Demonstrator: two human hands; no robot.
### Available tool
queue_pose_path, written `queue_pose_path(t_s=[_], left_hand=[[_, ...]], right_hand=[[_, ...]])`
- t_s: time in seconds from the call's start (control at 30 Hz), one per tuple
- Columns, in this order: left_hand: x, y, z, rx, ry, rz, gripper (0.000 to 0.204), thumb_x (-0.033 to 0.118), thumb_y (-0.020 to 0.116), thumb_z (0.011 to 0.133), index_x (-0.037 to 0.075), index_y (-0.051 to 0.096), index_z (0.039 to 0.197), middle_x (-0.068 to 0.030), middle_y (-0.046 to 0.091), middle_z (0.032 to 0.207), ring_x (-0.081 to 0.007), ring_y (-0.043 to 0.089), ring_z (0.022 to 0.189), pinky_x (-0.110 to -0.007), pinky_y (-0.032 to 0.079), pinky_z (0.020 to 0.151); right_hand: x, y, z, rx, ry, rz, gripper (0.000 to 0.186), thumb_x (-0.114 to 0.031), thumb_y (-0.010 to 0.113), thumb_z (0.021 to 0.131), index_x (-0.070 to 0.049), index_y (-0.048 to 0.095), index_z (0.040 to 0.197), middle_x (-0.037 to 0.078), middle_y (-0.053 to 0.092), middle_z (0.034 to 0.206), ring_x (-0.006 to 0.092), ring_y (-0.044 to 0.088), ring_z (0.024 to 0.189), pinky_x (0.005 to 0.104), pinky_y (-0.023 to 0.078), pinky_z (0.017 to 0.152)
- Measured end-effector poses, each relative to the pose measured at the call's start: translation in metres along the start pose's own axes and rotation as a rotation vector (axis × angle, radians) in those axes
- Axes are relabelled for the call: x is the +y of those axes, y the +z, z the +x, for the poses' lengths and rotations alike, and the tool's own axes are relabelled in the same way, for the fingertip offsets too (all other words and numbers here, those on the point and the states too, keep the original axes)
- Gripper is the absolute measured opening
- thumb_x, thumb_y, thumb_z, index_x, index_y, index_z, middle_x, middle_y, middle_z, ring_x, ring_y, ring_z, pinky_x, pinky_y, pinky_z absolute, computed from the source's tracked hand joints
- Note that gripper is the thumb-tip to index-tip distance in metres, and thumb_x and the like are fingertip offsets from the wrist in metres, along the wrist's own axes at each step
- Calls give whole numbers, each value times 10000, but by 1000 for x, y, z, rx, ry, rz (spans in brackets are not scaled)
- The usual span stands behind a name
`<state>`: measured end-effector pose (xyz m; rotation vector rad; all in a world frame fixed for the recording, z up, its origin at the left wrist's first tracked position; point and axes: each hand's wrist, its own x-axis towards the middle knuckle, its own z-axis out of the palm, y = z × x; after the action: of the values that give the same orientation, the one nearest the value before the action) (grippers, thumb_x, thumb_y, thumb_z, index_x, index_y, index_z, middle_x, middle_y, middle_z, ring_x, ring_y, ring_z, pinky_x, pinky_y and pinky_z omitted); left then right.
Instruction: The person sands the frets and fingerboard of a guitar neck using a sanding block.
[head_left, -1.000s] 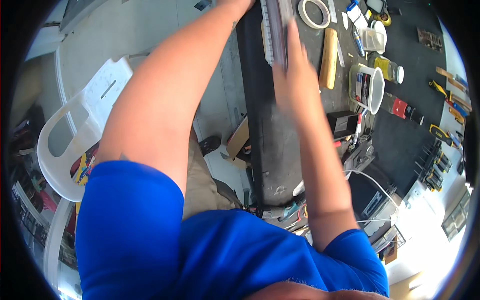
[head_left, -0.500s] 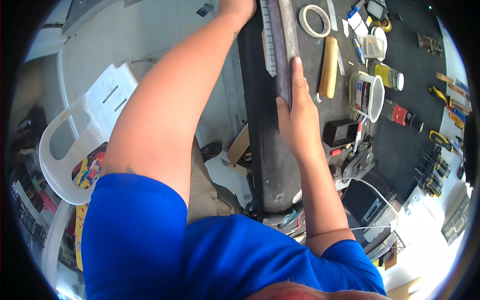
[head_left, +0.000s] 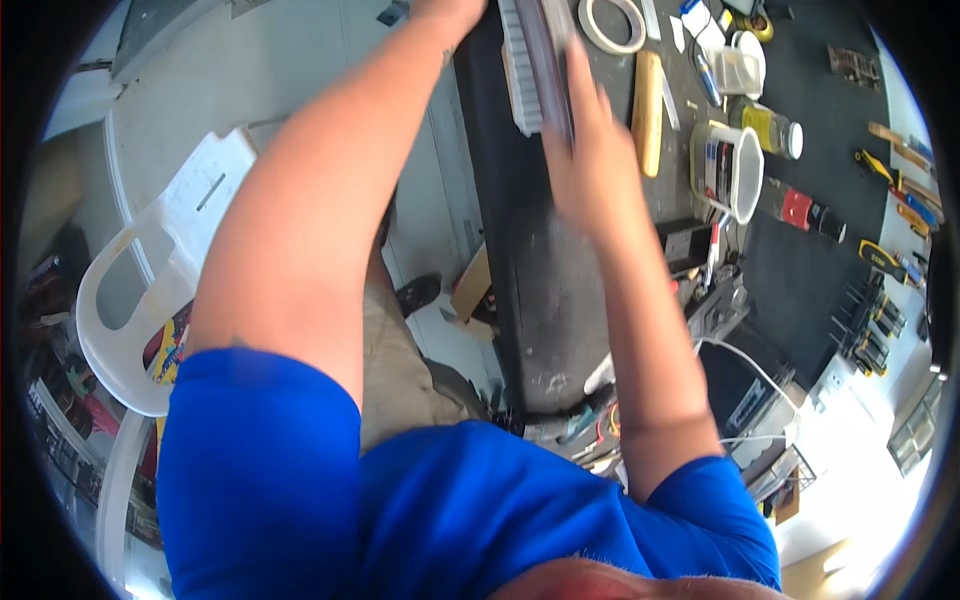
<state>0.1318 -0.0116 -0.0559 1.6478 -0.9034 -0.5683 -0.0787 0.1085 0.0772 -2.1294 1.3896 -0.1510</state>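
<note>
A long dark bar [head_left: 548, 60] lies lengthwise over the black workbench [head_left: 545, 310], its far end cut off by the upper edge. My right hand [head_left: 597, 170] grips its near end, thumb on the left side and fingers stretched along the right; motion smears the hand somewhat. Along the bar's left side runs a pale strip with a ridged edge [head_left: 522, 80]; whether the two are joined I cannot tell. My left hand [head_left: 452, 12] is at the upper edge beside the bar, its fingers out of the picture.
Right of the bar are a tape roll [head_left: 612, 25], a wooden handle [head_left: 648, 115], a clear plastic tub [head_left: 727, 170], a lidded jar [head_left: 765, 130] and a black box [head_left: 685, 247]. Hand tools [head_left: 880, 258] line the far right. A white plastic chair [head_left: 150, 270] stands at left, beyond the bench edge.
My right hand and the bar's near end have moved away from me, toward the upper edge. My left hand sits slightly farther up and left. The whole view has shifted a little.
</note>
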Motion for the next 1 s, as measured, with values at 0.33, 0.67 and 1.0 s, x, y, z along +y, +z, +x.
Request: queue_pose_path(t_s=[0.33,0.67,1.0], left_hand=[[-21,0,11,115,106,174,529,152,487,1147,105,476,1674,-340,520,1610,-471,507,1500,-454,420,1248],[-15,0,7,19,-4,13,535,166,485,1141,115,478,1674,-340,509,1611,-489,500,1494,-467,413,1253],[1,10,9,-36,6,-48,543,152,458,1138,88,468,1677,-331,493,1640,-480,467,1526,-455,375,1283]], right_hand=[[24,14,-45,108,-125,-40,907,-35,666,1011,-213,218,1779,312,668,1451,497,689,1272,527,539,1055],[6,-2,-1,-36,52,20,817,-2,616,1004,-133,288,1740,313,674,1397,527,655,1274,550,540,1077],[-3,-24,76,-1,108,-107,800,-212,660,1048,-245,281,1751,321,760,1194,524,725,1124,546,566,955]])
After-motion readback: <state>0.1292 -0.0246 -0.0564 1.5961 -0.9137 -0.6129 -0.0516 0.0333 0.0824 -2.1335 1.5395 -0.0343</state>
